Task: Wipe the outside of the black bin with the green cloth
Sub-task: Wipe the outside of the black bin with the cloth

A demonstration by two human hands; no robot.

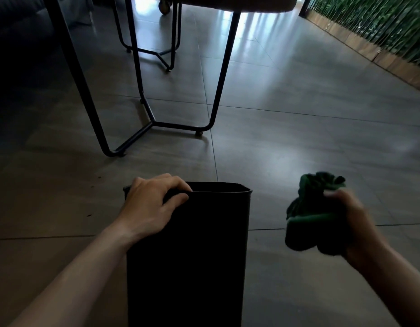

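The black bin [199,251] is a tall rectangular container standing on the tiled floor at the bottom centre of the head view. My left hand [150,204] grips the bin's rim at its near left corner, fingers curled over the edge. My right hand [350,223] is off to the right of the bin, apart from it, closed around the bunched green cloth [315,213]. The cloth hangs clear of the bin's right wall with a gap of floor between them.
Black metal table legs [154,121] stand on the floor just beyond the bin, with a second frame [162,53] farther back. A green planted wall with a wooden base [379,50] runs along the right. Grey floor tiles [310,142] spread to the right.
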